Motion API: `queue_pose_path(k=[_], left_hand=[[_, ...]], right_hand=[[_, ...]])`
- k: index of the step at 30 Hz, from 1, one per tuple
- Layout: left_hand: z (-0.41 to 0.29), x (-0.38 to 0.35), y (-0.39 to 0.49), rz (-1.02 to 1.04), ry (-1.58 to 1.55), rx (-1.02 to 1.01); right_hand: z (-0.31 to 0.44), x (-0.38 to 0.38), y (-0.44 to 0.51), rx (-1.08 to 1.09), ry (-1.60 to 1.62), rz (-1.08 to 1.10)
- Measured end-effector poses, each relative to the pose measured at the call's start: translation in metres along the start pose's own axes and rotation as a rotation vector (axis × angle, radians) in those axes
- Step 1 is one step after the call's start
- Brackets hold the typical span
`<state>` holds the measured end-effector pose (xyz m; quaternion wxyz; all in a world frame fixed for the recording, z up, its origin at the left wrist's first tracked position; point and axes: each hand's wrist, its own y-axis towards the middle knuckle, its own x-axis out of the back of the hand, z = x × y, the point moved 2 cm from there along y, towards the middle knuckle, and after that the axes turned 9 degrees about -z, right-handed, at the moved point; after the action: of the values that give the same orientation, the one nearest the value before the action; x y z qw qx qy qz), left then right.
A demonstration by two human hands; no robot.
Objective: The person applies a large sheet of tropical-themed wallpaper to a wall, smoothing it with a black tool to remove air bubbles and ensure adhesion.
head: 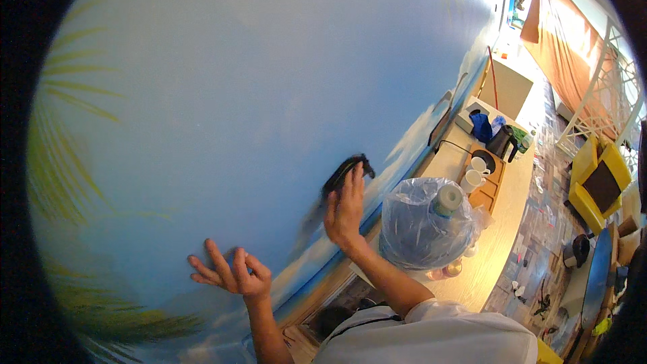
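My right hand [346, 212] is raised against a painted wall [252, 91], its fingers stretched over a dark, rumpled thing that looks like a black cloth [337, 176]. The cloth is pressed between the fingers and the wall, and its exact kind is hard to tell. Lower and to the left, my left hand [237, 274] is close to the same wall. Its thumb and index finger are bent towards each other while the other fingers spread apart, and nothing shows in it. The wall bears blue sky, pale clouds and palm fronds.
Beside my right forearm, a large plastic-wrapped water bottle [424, 232] stands on a wooden counter [485, 268]. Further along are white cups [473, 180], a wooden tray [498, 177] and a black kettle [502, 141]. A yellow armchair [601, 182] and scattered litter occupy the floor [530, 247].
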<state>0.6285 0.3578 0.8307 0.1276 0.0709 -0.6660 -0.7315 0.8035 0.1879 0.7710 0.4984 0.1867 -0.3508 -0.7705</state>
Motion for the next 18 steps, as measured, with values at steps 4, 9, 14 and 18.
queue_pose_path(k=[4, 9, 14, 18], left_hand=[[0.003, 0.002, -0.001, 0.021, 0.025, 0.022], [0.009, 0.007, -0.005, 0.046, 0.029, 0.019], [0.011, 0.01, -0.005, 0.052, 0.023, 0.017], [0.008, 0.01, -0.005, 0.043, -0.014, 0.04]], right_hand=[[0.06, -0.003, -0.002, 0.328, 0.251, 0.003], [0.091, -0.025, 0.067, 0.59, 0.475, -0.022], [0.051, -0.024, 0.12, 0.207, 0.289, -0.242], [0.048, -0.016, 0.065, 0.216, 0.207, -0.243]])
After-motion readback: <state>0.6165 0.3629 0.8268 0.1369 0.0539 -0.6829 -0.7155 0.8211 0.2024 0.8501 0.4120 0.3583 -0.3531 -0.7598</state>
